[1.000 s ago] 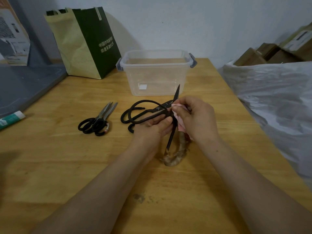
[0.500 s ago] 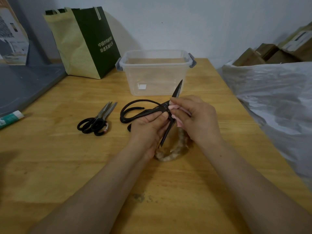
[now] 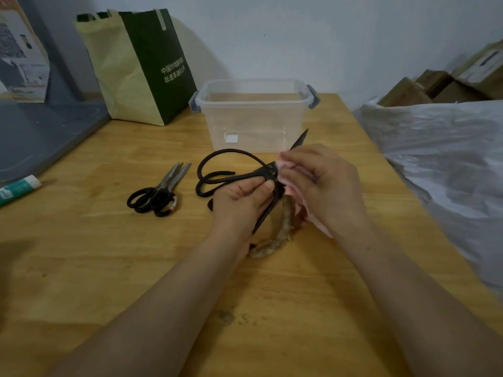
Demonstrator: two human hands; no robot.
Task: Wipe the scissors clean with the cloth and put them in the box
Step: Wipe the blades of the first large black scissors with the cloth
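Wooden surface (image 3: 81, 254) carries a green and cream bag (image 3: 141, 66) at the back left. A clear plastic box (image 3: 258, 126) stands beside it, lid off. In front of the box, the left hand (image 3: 239, 205) pinches the large black scissors (image 3: 265, 172) near the pivot, blades spread, outside the box. The right hand (image 3: 324, 183) grips a pink cloth (image 3: 284, 163) around the blade pointing at the box. Smaller scissors (image 3: 160, 194) lie to the left, a tube (image 3: 19, 186) at the far left edge.

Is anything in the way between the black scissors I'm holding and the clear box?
Nothing visible. The clear box stands lidless just beyond the black scissors' tip, only bare table between; the smaller scissors lie off to the left.
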